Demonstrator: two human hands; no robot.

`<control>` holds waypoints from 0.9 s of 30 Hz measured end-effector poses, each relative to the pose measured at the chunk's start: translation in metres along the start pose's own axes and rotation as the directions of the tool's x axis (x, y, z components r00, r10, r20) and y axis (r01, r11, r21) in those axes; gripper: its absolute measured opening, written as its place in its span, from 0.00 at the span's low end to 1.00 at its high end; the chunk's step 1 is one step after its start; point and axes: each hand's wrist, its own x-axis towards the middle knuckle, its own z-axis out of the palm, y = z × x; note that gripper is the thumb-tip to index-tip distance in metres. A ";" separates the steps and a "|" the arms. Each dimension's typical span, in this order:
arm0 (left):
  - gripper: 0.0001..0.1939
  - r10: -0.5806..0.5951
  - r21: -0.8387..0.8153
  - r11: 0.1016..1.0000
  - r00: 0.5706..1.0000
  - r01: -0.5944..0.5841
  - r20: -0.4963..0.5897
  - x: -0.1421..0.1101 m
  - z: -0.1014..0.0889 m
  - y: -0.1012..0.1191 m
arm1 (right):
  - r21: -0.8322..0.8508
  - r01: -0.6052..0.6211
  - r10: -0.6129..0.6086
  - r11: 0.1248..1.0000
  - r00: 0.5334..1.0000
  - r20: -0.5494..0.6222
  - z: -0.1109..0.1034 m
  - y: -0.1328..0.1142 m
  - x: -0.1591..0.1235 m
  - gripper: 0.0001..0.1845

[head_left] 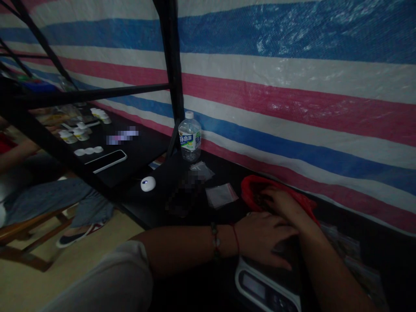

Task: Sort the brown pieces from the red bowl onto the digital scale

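— Where are our hands?
— Our left hand (pixel 264 238) lies flat and open on a digital scale (pixel 266 288) at the near edge of the dark surface (pixel 156 203). Our right hand (pixel 279 201) reaches into a red bag (pixel 251 188) just behind; we cannot tell its grip.
— How would the bag handle?
— Probably soft, light and crinkly; best gathered at its rim.

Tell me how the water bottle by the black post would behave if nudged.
The water bottle stands upright, tall and narrow-based, so it would probably tip. Its round clear body would likely roll once down. It looks like thin plastic, so probably light and squashy.
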 end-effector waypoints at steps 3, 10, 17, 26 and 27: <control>0.24 0.026 0.007 1.000 0.997 -0.027 0.066 0.006 0.011 -0.006 | 0.009 -0.015 0.015 1.000 1.000 -0.027 -0.001 0.001 -0.001 0.20; 0.24 -0.125 -0.195 0.976 0.985 0.101 -0.118 0.001 -0.001 -0.027 | 0.080 0.004 0.001 0.997 0.998 -0.066 -0.003 0.000 -0.004 0.19; 0.38 -0.431 -0.497 0.826 0.867 0.266 -0.252 -0.004 -0.014 -0.047 | 0.213 -0.003 0.036 0.977 0.987 -0.154 -0.018 -0.012 -0.011 0.16; 0.34 -0.450 -0.354 0.877 0.816 0.326 -0.363 0.001 -0.005 -0.063 | 0.298 -0.035 0.102 0.954 0.972 -0.213 -0.036 -0.017 -0.020 0.16; 0.36 -0.462 -0.363 0.869 0.813 0.336 -0.355 0.003 -0.005 -0.063 | 0.328 -0.035 0.111 0.944 0.970 -0.215 -0.038 -0.019 -0.021 0.16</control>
